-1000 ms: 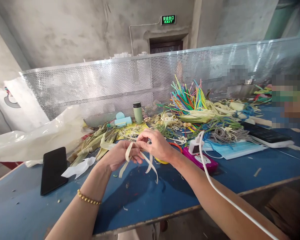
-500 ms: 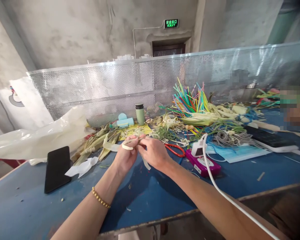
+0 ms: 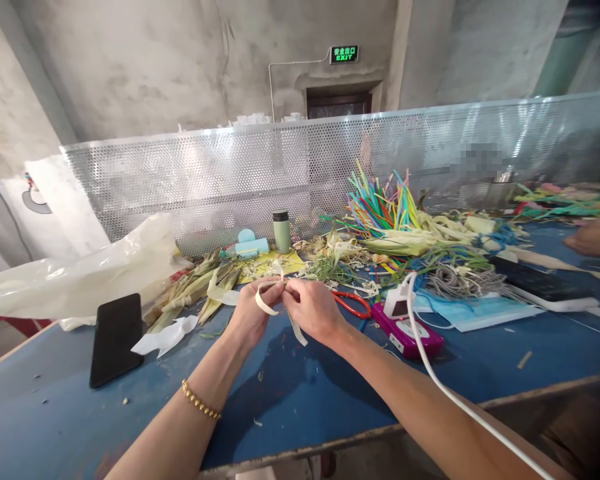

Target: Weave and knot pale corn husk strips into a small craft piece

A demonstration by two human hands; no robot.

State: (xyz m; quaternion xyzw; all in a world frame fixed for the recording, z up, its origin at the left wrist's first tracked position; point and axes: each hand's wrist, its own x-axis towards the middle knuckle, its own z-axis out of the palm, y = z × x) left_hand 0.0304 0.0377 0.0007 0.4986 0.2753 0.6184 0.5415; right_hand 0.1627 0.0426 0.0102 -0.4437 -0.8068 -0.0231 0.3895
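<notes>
Both of my hands meet over the blue table, fingers pinched together. My left hand point(image 3: 250, 312) is closed on a pale, flat strip point(image 3: 264, 305) that looks like corn husk and curls in a loop over the fingers. Fingertip to fingertip with it, my right hand point(image 3: 314, 308) pinches the same work, and a strip end point(image 3: 298, 331) hangs below. Whether the loop and the hanging end are one piece is hidden by the fingers. Just beyond my left hand lies a bundle of dried husks point(image 3: 185, 297) with a wide pale strip.
A black phone point(image 3: 116, 340) and white paper scrap point(image 3: 165, 335) lie left. Right are red-handled scissors point(image 3: 353, 304), a purple box point(image 3: 407, 331) with a white cable, and a blue mask point(image 3: 485, 312). Behind stand a green bottle point(image 3: 281, 232) and perforated screen point(image 3: 220, 173). Another person's hand point(image 3: 597, 237) is far right.
The pale loop has swung lower and opened out over my left fingers, and the hanging end has shifted slightly right. My hands stay together. The view has tilted up a little.
</notes>
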